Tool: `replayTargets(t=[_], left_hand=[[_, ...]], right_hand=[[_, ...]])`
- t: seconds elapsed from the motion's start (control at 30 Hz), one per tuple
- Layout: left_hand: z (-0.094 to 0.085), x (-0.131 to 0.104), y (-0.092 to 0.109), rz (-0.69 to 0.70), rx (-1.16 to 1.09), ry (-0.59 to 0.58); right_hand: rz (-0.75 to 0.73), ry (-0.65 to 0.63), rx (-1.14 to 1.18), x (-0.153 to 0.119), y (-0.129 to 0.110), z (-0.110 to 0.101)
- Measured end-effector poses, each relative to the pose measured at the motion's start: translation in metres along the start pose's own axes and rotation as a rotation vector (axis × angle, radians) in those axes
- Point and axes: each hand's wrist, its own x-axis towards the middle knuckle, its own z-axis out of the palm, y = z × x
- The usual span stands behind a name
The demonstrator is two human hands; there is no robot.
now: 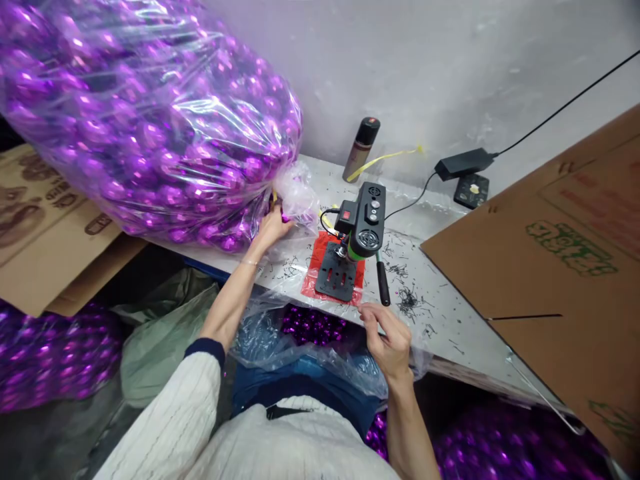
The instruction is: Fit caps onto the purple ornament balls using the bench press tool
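A big clear plastic bag (190,133) full of shiny purple balls lies at the left, its neck bunched near a yellow tie. At a dark gap by that neck is my left hand (273,228), thumb stretched out to the side; its fingertips are partly hidden. My right hand (389,335) is closed, fingers curled with thumb against them, at the table's front edge; what it holds, if anything, is too small to name. Between the hands stands a small black bench press machine (370,217) with a lever handle (383,283), its base plate on a red sheet (313,270).
Behind the machine stand a spray can (357,152) and a black power adapter (464,164) with its cord. A cardboard box (550,267) blocks the right side. Small black bits (409,299) litter the white table (440,267). Below the front edge hangs an open clear bag (265,340) with purple pieces.
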Motion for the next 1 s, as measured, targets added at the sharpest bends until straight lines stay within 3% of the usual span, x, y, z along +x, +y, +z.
replayTargets(t=[0.1,0.2,0.27,0.37,0.57,0.73,0.9,1.0], left_hand=[[-0.014,-0.045,-0.005,-0.107,-0.394,0.028],[-0.019,-0.094,-0.002,-0.257,-0.937,-0.117],[-0.015,-0.120,0.002,-0.364,-1.199,-0.233],[0.000,-0.143,0.007,-0.469,-1.404,-0.314],[0.036,-0.154,0.004,-0.535,-1.456,-0.391],[0.047,-0.157,0.006,-0.481,-1.385,-0.433],[0.055,-0.156,0.009,-0.375,-1.237,-0.252],[0.064,-0.151,0.008,-0.327,-1.119,-0.192]], right_hand=[[-0.012,0.000,-0.016,-0.001,0.003,-0.002],[-0.028,0.003,-0.030,-0.001,0.006,-0.002],[-0.037,0.004,-0.033,-0.001,0.006,0.000],[-0.043,0.001,-0.039,-0.003,0.007,0.003],[-0.041,0.001,-0.075,-0.015,0.009,-0.003],[-0.025,-0.002,-0.087,-0.021,0.009,-0.007],[-0.043,0.007,-0.086,-0.026,0.010,-0.002],[-0.002,0.165,-0.122,-0.020,0.013,0.003]])
